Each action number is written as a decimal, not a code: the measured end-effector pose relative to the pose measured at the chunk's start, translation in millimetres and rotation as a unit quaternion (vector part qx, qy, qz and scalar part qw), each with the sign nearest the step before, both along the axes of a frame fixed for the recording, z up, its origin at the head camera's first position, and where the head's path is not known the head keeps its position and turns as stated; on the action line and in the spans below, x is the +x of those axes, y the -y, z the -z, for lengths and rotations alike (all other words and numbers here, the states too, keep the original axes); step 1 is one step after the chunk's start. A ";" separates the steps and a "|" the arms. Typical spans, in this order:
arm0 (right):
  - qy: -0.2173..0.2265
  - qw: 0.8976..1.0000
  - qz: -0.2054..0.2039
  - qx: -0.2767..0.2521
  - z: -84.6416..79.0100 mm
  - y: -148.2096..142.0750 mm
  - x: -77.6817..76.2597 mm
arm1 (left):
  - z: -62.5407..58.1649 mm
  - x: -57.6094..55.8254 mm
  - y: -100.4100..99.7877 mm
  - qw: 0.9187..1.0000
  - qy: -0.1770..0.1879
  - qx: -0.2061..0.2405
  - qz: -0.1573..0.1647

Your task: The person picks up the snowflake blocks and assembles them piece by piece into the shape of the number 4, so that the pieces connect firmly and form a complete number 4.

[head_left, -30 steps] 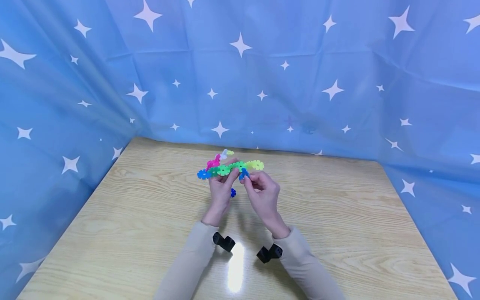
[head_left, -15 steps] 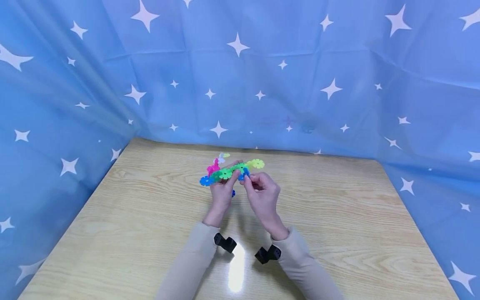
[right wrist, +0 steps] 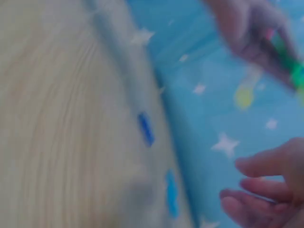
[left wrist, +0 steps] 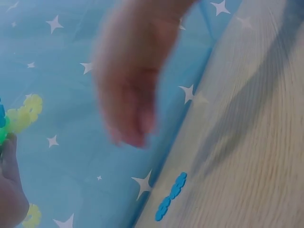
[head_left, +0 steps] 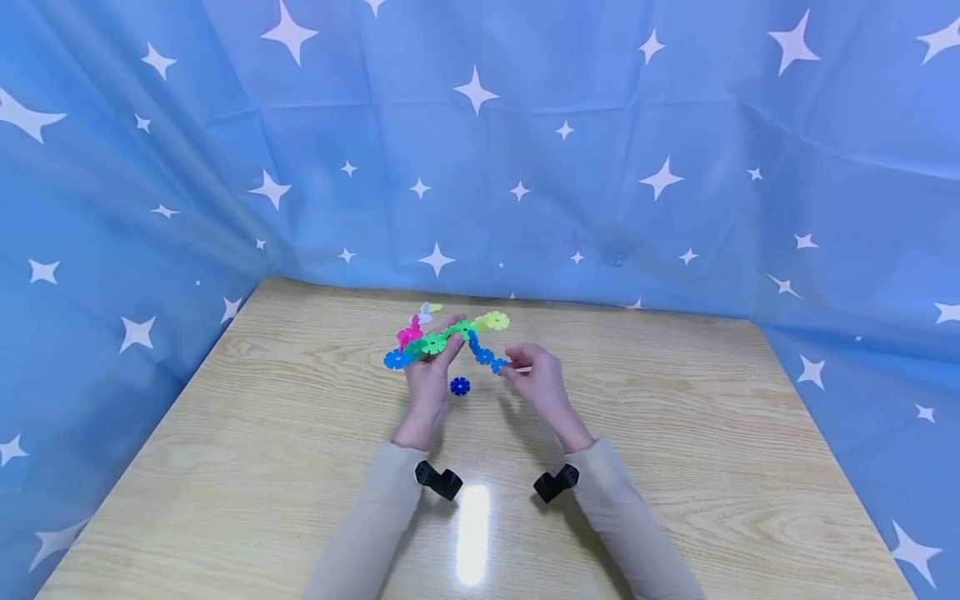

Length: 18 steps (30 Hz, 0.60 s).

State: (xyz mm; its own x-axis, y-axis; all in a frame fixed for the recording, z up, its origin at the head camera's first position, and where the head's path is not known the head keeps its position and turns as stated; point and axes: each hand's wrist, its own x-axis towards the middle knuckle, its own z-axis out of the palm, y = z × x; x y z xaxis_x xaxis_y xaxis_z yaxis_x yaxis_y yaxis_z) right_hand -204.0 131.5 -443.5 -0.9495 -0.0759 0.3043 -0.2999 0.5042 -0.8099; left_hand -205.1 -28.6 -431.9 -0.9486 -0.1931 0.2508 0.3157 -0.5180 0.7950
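Observation:
My left hand (head_left: 430, 379) grips a joined chain of flower-shaped plastic snowflake discs (head_left: 432, 342), held above the table. The chain has blue, green, yellow, pink and white discs; fingers hide part of it. From its right part hangs a blue disc (head_left: 473, 337). My right hand (head_left: 542, 379) is apart from the chain; in the right wrist view this hand (right wrist: 268, 185) has its thumb and fingers apart with nothing between them. Two joined light-blue discs (left wrist: 171, 197) lie on the table, seen below the right hand in the left wrist view. A dark-blue disc (head_left: 460, 386) lies near the left hand.
The wooden table (head_left: 247, 467) ends at a blue star-printed curtain (head_left: 480, 167) at the back and sides. A bright glare strip (head_left: 472, 533) lies between the forearms. Both wrist views are blurred by motion.
My right hand, which pinched a blue disc at the chain, has let go and moved right. The left hand with the chain has shifted left, uncovering the dark-blue disc and the light-blue pair.

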 end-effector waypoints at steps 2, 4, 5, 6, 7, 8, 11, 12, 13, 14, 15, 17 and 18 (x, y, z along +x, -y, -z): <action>0.051 0.997 0.006 0.052 11.8 -3.5 -10.9 | -0.3 -0.7 1.0 1.000 -0.003 0.008 0.003; 0.083 0.993 0.007 0.080 19.3 -3.5 -18.6 | -0.2 -1.1 1.7 1.000 -0.004 0.004 0.007; 0.092 0.991 0.010 0.093 23.0 -3.1 -22.3 | -0.2 -1.2 1.9 1.000 -0.005 0.001 0.008; 0.097 0.990 0.013 0.105 26.2 -2.8 -25.4 | -0.1 -1.5 2.0 1.000 -0.006 -0.002 0.010; 0.101 0.988 0.016 0.114 29.1 -2.1 -28.9 | -0.3 -1.6 2.1 1.000 -0.009 -0.008 0.012; 0.102 0.987 0.018 0.122 31.2 -1.4 -31.9 | -0.5 -1.6 2.2 1.000 -0.013 -0.012 0.014; 0.110 0.983 0.020 0.144 35.4 0.6 -39.2 | -1.3 -1.7 2.7 0.999 -0.025 -0.020 0.016; 0.113 0.982 0.018 0.151 35.9 1.4 -41.2 | -1.5 -1.6 3.0 0.999 -0.027 -0.020 0.015; 0.114 0.981 0.015 0.159 36.1 2.2 -43.1 | -1.7 -1.5 3.4 0.999 -0.029 -0.020 0.014; 0.116 0.979 0.013 0.165 36.1 2.9 -44.6 | -1.9 -1.3 3.8 0.999 -0.029 -0.020 0.013; 0.119 0.978 0.010 0.172 36.0 3.3 -46.0 | -2.0 -1.1 4.1 0.999 -0.027 -0.020 0.012; 0.121 0.976 0.008 0.182 35.6 4.1 -49.0 | -2.3 -1.0 4.8 0.999 -0.025 -0.022 0.011; 0.122 0.975 0.007 0.186 35.3 4.3 -50.8 | -2.4 -1.1 5.2 0.999 -0.025 -0.023 0.011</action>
State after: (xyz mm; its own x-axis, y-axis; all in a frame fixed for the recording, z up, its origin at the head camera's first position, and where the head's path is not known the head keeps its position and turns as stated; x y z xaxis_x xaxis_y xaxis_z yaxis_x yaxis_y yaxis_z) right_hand -254.7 127.1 -478.8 -0.9919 -0.1249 0.0230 -0.1123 0.7788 -0.6171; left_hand -206.2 -33.7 -429.5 -0.9386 -0.1602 0.3055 0.3444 -0.4890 0.8014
